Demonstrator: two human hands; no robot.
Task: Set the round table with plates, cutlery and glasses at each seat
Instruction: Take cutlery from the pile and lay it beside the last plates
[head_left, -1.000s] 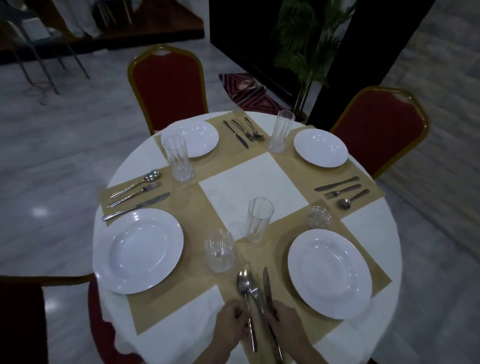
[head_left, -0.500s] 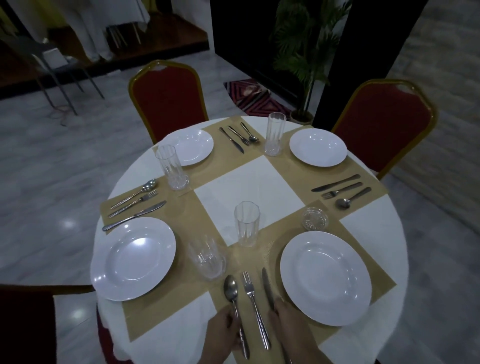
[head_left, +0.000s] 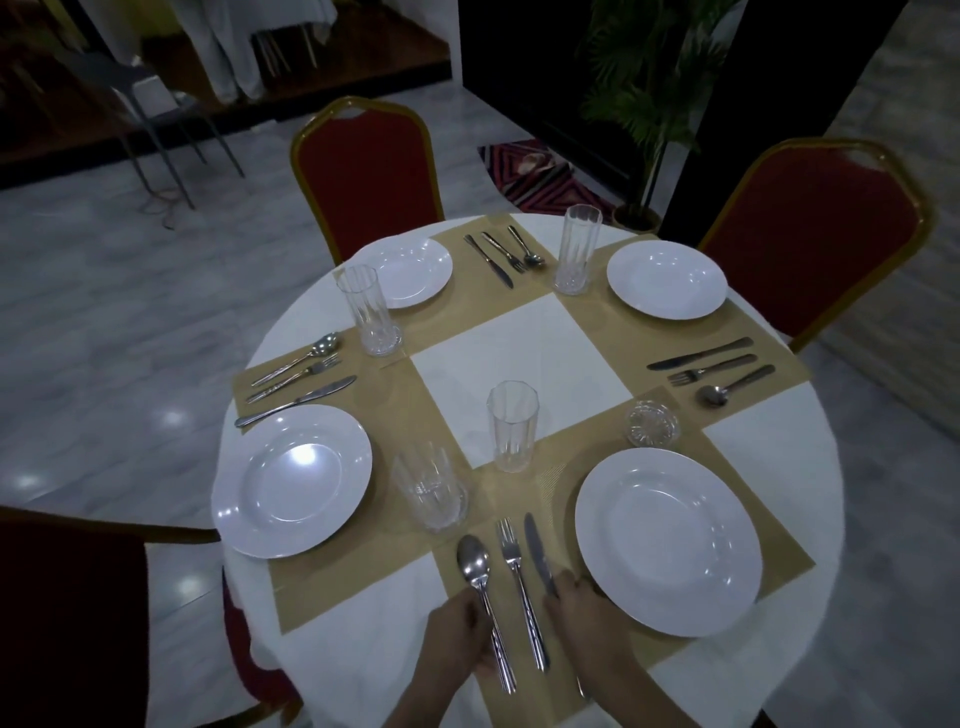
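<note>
I see bare white cloth (head_left: 511, 343) in the middle, free to cross; 1 tall glass (head_left: 511, 426) and 1 tumbler (head_left: 430, 486) stand in the way just beyond the near fork (head_left: 519, 587).

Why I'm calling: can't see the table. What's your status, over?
Left hand holds spoon handle; right hand holds knife handle. Fork between them, untouched. White plate close beside knife.

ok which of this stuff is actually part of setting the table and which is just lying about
Part of the job: spoon, fork, knife, with the left hand on the spoon and right hand on the knife; four white plates; glasses; placemats; round table.

Just lying about: potted palm, patterned rug, grey chair.
</note>
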